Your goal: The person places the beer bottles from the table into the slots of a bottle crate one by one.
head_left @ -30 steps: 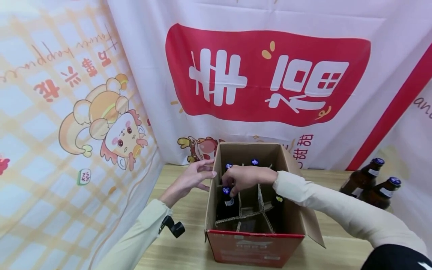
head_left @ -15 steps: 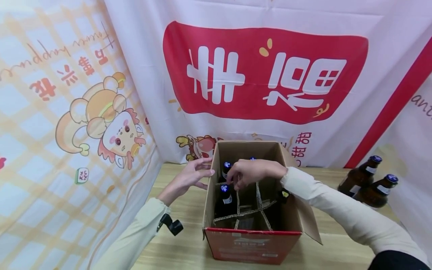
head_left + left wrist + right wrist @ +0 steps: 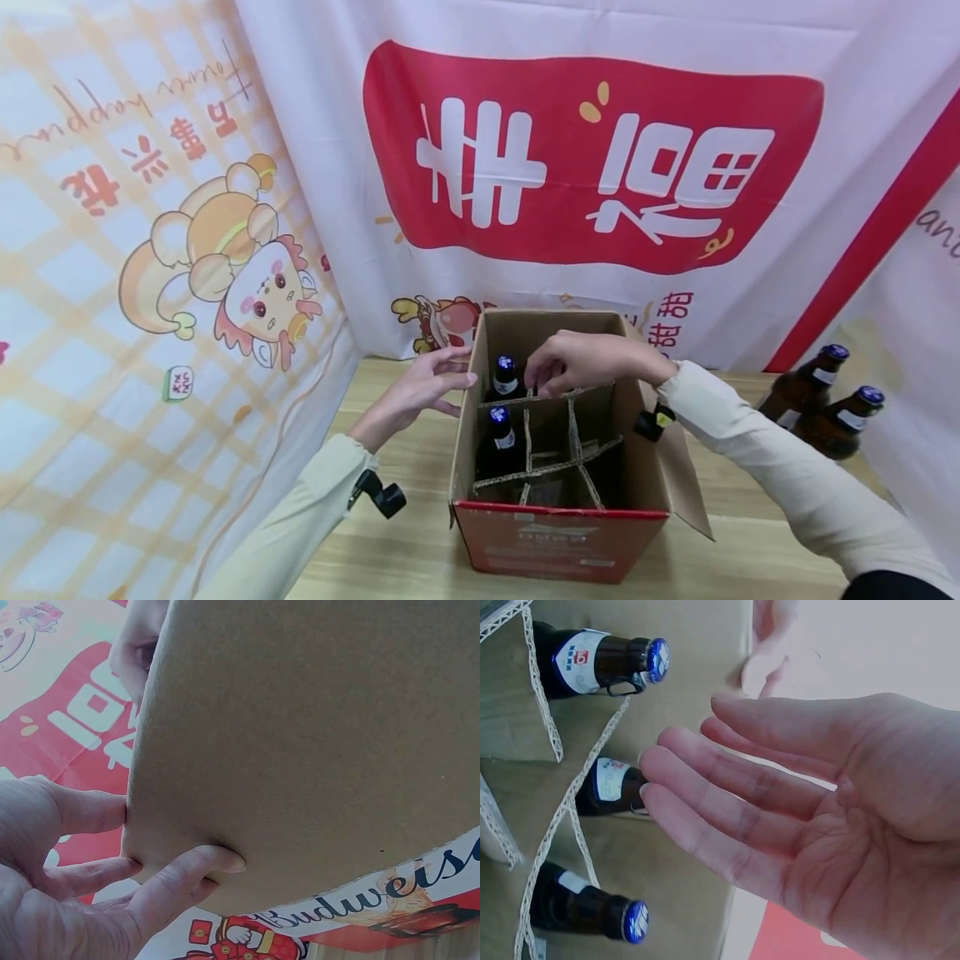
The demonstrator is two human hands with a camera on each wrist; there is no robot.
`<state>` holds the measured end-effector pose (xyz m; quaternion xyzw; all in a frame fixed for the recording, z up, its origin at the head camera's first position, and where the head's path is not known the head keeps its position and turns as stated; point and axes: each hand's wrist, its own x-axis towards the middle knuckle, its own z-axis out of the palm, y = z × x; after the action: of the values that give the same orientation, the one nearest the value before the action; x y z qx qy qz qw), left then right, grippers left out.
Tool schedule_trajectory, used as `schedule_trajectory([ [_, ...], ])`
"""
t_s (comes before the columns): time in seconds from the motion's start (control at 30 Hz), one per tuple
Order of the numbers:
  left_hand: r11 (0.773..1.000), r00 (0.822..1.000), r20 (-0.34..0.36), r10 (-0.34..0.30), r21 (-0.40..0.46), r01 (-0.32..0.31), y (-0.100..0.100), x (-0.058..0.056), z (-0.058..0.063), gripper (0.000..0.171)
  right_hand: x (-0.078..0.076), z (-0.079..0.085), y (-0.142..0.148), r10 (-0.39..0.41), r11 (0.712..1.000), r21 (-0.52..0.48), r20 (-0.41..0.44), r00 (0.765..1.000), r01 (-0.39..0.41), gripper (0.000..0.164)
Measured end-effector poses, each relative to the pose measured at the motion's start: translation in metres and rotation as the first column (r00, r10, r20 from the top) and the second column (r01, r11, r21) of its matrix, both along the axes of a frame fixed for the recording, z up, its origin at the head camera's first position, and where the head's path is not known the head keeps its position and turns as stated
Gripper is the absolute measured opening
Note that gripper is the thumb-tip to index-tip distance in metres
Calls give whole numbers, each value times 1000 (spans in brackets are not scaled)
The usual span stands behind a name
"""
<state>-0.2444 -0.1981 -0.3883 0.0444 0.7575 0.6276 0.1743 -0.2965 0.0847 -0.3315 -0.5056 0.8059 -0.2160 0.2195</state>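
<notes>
A cardboard box (image 3: 562, 546) stands upright in the head view, with corrugated dividers (image 3: 551, 473) inside. Two beer bottles with blue caps, a front one (image 3: 501, 440) and a rear one (image 3: 506, 377), sit along its left wall. My right hand (image 3: 576, 360) reaches into the back of the box, fingers loosely bent. In the right wrist view its fingertips hide the cap of a third beer bottle (image 3: 613, 780); whether they touch it I cannot tell. My left hand (image 3: 423, 387) rests against the outside of the box's left side, fingers spread over brown cardboard (image 3: 300, 750).
Two more brown beer bottles (image 3: 838, 423) stand on the wooden table (image 3: 405, 550) at the far right. A box flap (image 3: 686, 475) hangs out on the right side. Printed cloths (image 3: 592, 167) enclose the back and left.
My right hand has left the front left bottle and shifted to the right and back, covering the cap of the rear middle bottle. The left hand stays at the box's side.
</notes>
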Motion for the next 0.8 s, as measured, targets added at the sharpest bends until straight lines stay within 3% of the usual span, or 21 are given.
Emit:
schedule_trajectory([
  [0.23,1000,1000,6,1,3,-1,1,0,1,65,1,0,21,-42,998,-56,-68,997,38,15],
  [0.5,1000,1000,18,-8,-1,8,0,1,0,66,1,-6,45,-150,982,-127,-75,986,140,11],
  [0.63,1000,1000,20,-5,-10,5,-1,1,0,66,2,-10,56,-227,959,-193,-90,970,207,10],
  [0.8,1000,1000,24,1,-23,-1,-2,1,0,65,2,-15,70,-350,912,-261,-90,932,317,11],
])
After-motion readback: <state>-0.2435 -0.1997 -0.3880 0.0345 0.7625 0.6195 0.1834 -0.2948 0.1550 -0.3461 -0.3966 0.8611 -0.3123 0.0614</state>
